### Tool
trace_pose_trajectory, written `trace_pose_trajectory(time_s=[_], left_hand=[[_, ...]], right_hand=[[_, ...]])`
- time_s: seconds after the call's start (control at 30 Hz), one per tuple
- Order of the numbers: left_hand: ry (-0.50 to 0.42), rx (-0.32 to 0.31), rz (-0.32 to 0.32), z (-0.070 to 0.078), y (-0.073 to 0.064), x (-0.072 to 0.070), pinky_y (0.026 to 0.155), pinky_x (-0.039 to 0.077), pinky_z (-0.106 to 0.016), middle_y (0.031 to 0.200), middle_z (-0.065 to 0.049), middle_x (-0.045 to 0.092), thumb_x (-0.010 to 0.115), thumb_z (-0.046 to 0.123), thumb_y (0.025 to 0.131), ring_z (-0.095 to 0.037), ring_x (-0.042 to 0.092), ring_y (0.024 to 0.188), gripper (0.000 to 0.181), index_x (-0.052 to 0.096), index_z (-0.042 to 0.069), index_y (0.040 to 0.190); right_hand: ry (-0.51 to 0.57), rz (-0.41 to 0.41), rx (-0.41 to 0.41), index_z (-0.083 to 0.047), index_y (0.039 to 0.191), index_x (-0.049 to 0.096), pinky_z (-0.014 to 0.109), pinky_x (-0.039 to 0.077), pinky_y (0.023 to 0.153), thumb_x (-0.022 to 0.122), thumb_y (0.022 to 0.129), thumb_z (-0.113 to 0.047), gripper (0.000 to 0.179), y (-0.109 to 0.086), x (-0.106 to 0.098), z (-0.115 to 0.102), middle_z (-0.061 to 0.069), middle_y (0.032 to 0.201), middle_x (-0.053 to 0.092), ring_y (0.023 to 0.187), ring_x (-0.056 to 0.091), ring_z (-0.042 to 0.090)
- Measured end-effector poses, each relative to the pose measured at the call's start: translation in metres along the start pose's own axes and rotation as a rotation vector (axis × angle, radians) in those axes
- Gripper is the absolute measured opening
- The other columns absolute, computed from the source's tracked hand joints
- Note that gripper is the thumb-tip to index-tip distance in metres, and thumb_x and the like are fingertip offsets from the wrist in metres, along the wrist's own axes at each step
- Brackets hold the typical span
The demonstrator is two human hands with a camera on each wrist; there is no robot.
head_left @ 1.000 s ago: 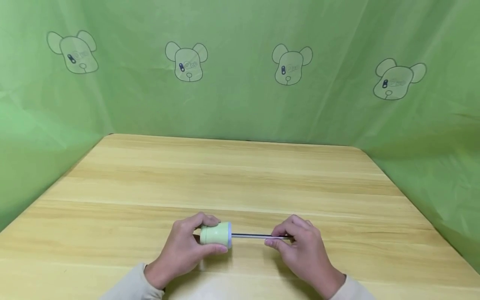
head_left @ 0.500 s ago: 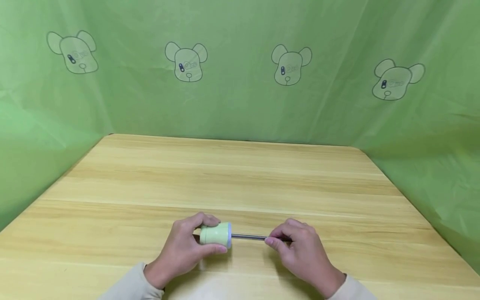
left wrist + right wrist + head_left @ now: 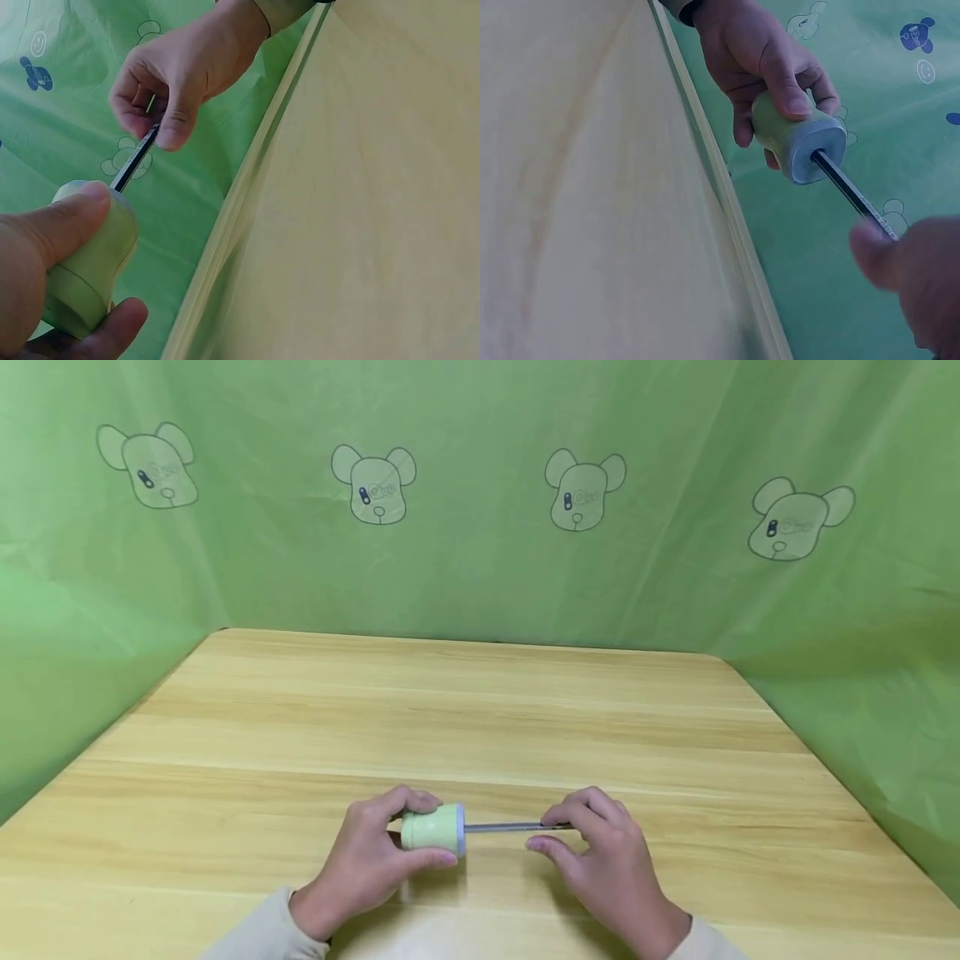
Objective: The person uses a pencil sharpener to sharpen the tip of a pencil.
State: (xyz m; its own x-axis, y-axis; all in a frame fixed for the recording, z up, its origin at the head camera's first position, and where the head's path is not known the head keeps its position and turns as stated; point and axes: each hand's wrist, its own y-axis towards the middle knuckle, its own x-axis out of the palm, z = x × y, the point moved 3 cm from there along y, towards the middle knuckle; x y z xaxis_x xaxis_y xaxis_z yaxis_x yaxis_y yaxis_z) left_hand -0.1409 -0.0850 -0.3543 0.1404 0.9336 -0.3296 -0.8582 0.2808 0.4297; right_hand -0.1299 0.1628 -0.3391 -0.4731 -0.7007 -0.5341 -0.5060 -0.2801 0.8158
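My left hand (image 3: 367,856) grips a pale green pencil sharpener (image 3: 432,829) on its side, thumb along the near side and fingers over the far side. A dark striped pencil (image 3: 504,827) sticks out of the light blue end face, its tip hidden inside. At the pencil's other end my right hand (image 3: 613,853) holds it in curled fingers; in the head view the thumb stands slightly below the shaft. The left wrist view shows the pencil (image 3: 136,163) running up between the right thumb and fingers. In the right wrist view the sharpener's hole (image 3: 817,155) surrounds the shaft.
A wood-grain table (image 3: 465,718) spreads under and beyond both hands. Green sheeting (image 3: 480,577) printed with bear heads rises behind the table and along both sides. The table's near edge (image 3: 225,225) shows in the wrist views.
My right fingers and thumb shift around the pencil, and the thumb has parted slightly from the shaft. The pencil's outer end has tilted a little upward in view. The left hand and sharpener stay put.
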Motion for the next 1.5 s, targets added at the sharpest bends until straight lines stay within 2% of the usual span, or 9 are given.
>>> trace_pose_trajectory(time_s=[0.1,0.23,0.3,0.47,0.53,0.7,1.03,1.33,1.5], left_hand=[[-0.005,0.004,-0.006,0.0006,-0.0001,-0.0007,0.061,0.06,-0.026,0.108,-0.014,0.068,0.087,0.017,0.07,-0.02,0.066,0.084,0.039,0.063,0.003,0.097],[-0.007,0.009,-0.003,0.0019,-0.0003,-0.0021,0.061,0.06,-0.025,0.108,-0.014,0.068,0.087,0.018,0.07,-0.021,0.065,0.084,0.039,0.064,0.003,0.097],[0.001,0.019,0.004,0.0023,-0.0004,-0.0029,0.061,0.06,-0.025,0.108,-0.014,0.068,0.088,0.018,0.07,-0.021,0.066,0.085,0.039,0.064,0.003,0.097],[0.051,0.066,-0.012,0.002,-0.0012,-0.0028,0.059,0.059,-0.023,0.108,-0.014,0.069,0.088,0.018,0.069,-0.023,0.066,0.088,0.038,0.065,0.003,0.096],[0.072,0.079,-0.021,0.0017,-0.0017,-0.0018,0.058,0.058,-0.022,0.107,-0.014,0.069,0.088,0.019,0.069,-0.023,0.066,0.088,0.039,0.065,0.003,0.096],[0.071,0.068,-0.013,0.0023,-0.001,-0.0005,0.057,0.058,-0.022,0.106,-0.012,0.07,0.088,0.02,0.07,-0.02,0.066,0.085,0.038,0.065,0.004,0.096],[0.048,0.002,0.0,0.0032,0.0006,-0.0027,0.059,0.059,-0.023,0.106,-0.012,0.069,0.088,0.018,0.07,-0.019,0.064,0.082,0.038,0.065,0.004,0.096],[0.03,0.01,-0.003,0.0043,-0.0005,-0.0037,0.059,0.059,-0.024,0.107,-0.013,0.069,0.088,0.018,0.07,-0.02,0.065,0.083,0.038,0.065,0.004,0.097],[0.026,0.023,-0.006,0.0044,0.0003,-0.0048,0.061,0.059,-0.024,0.108,-0.016,0.068,0.088,0.018,0.069,-0.022,0.066,0.085,0.04,0.065,0.002,0.097]], right_hand=[[0.002,0.004,-0.027,-0.015,0.074,0.068,0.011,0.036,0.053,0.084,0.066,-0.027,0.022,0.0008,-0.0003,0.0006,-0.009,0.076,0.059,0.061,0.046,0.005],[0.049,0.002,-0.045,-0.014,0.073,0.068,0.005,0.032,0.047,0.072,0.082,-0.041,0.029,0.0003,0.0004,0.0026,-0.008,0.072,0.059,0.057,0.042,0.0],[0.066,-0.02,-0.039,-0.014,0.074,0.068,0.005,0.033,0.046,0.075,0.082,-0.037,0.025,-0.0003,0.0008,0.0027,-0.009,0.072,0.059,0.056,0.042,-0.001],[0.087,-0.207,0.125,-0.019,0.072,0.067,0.012,0.037,0.044,0.084,0.073,-0.01,0.019,-0.0042,0.0038,0.0006,-0.017,0.068,0.054,0.056,0.042,-0.004],[0.07,-0.255,0.172,-0.021,0.072,0.068,0.013,0.037,0.044,0.082,0.075,-0.009,0.019,-0.0057,0.0048,0.0001,-0.02,0.068,0.051,0.057,0.039,-0.006],[-0.022,-0.154,0.107,-0.021,0.075,0.073,0.019,0.041,0.055,0.085,0.07,-0.017,0.014,-0.0047,0.004,0.001,-0.017,0.075,0.055,0.061,0.044,-0.002],[0.051,-0.076,0.096,-0.014,0.076,0.068,0.011,0.046,0.055,0.093,0.051,-0.002,0.037,-0.0013,0.0039,0.0011,-0.011,0.081,0.055,0.064,0.05,0.005],[0.165,-0.069,0.057,-0.014,0.073,0.068,0.008,0.043,0.05,0.09,0.054,-0.001,0.032,-0.0037,0.0021,0.0045,-0.01,0.073,0.057,0.061,0.049,0.001],[0.157,-0.129,0.045,-0.016,0.072,0.07,0.006,0.034,0.045,0.087,0.064,-0.004,0.022,-0.0027,0.0012,0.0046,-0.013,0.068,0.053,0.057,0.041,-0.003]])
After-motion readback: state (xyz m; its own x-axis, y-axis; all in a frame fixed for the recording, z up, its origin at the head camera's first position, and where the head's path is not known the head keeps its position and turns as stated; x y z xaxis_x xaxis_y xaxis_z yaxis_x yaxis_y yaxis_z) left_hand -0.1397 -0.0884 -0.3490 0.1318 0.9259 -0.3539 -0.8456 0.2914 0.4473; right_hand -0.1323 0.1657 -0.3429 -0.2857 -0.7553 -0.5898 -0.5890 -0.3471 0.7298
